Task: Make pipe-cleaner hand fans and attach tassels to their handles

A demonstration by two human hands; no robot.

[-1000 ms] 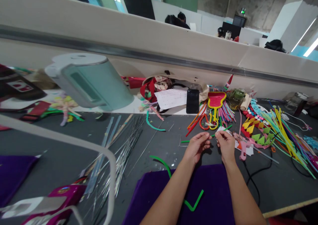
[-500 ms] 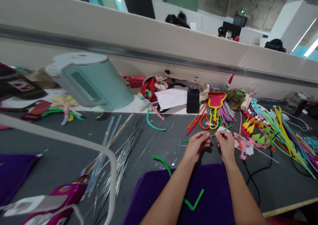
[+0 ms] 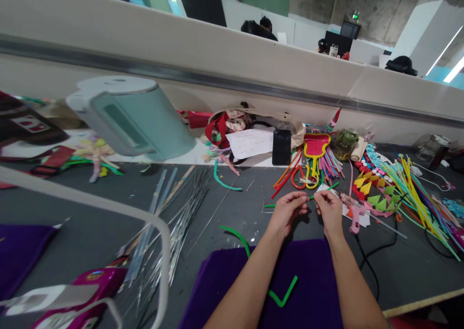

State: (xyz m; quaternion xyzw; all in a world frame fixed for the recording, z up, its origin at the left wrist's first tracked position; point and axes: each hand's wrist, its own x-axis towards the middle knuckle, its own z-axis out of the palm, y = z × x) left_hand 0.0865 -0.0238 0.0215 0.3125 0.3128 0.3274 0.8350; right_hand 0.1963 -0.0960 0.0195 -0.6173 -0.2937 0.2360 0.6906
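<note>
Both hands pinch one straight green pipe cleaner (image 3: 270,206) above the grey table. My left hand (image 3: 290,212) is closed on its left part, and one end sticks out to the left. My right hand (image 3: 329,211) is closed on it a short gap away, with the other end reaching up to the right. Under my left forearm lies a bent green pipe cleaner (image 3: 289,292), partly hidden, on a purple cloth (image 3: 308,271). Its curved part shows left of the arm.
A teal kettle (image 3: 145,121) stands back left, near a bundle of metal wires (image 3: 184,213). Behind my hands are a black phone (image 3: 282,147) and scissors (image 3: 312,176). A pink glue gun (image 3: 355,217) and coloured pipe cleaners (image 3: 416,188) lie to the right.
</note>
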